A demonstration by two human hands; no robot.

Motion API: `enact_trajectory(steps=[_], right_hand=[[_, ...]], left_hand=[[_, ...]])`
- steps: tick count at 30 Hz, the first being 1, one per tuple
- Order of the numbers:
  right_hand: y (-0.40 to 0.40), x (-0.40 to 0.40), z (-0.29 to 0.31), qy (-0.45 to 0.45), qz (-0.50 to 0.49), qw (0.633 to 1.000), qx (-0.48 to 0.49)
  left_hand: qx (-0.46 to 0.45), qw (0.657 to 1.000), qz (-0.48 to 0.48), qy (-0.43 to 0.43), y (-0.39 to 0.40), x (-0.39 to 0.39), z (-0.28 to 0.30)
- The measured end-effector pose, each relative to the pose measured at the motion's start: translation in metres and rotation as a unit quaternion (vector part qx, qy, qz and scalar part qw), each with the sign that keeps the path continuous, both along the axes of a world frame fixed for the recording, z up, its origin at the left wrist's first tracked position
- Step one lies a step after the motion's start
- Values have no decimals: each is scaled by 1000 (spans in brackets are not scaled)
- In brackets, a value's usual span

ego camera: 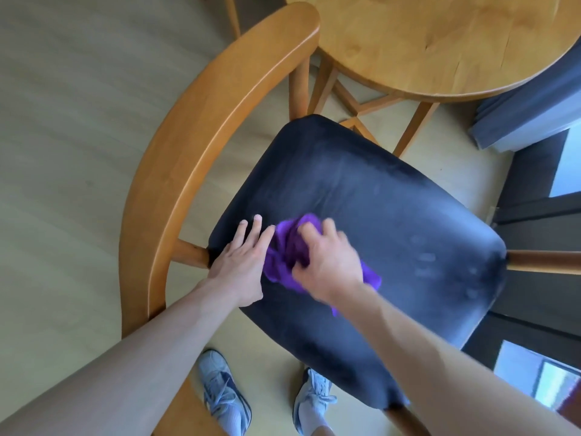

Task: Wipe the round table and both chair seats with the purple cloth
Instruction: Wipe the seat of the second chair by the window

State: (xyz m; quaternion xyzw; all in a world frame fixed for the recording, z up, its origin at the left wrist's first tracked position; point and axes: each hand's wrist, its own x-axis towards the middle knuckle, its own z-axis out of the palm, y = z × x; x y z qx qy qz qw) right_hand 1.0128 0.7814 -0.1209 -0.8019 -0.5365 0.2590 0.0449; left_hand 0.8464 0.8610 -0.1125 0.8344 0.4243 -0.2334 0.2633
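Cloth mid-seat, perhaps gripped, edges distant

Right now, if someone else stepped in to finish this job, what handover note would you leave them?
Left hand: flat, fingers straight, resting on the dark chair seat near its left edge.
Right hand: gripping the bunched purple cloth and pressing it on the seat; the hand is blurred.
Round table: beyond the chair, nothing on the part in view.
Done: cannot tell whether the table is wiped.
Left: the seat's right side shows pale smudges; finish this seat. The second chair's seat is out of view.
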Motion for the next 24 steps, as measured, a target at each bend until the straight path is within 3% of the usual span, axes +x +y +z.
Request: enact_trajectory(steps=[3,5,7,11,14,16,21,24], right_hand=[[-42,-7,3,32,142,988,-48],[-49,9,8,59,158,984,-56],[-40,30,12,51,126,990,-23],[19,74,16,55,-48,992,104],[68,79,7,78,-120,985,94],[84,64,-1,55,-115,991,48],[44,14,0,33,83,996,-8],[1,8,7,61,247,966,-41]], left_hand=[[10,1000,15,-14,-4,-3,-2],[13,1000,16,-17,-6,-3,-3],[27,999,10,-18,-6,-3,-4],[40,999,9,-4,-8,-1,-5],[43,999,6,6,-6,1,-3],[45,999,3,11,-4,1,-1],[44,999,6,7,-1,1,0],[45,999,20,-1,-5,0,0]])
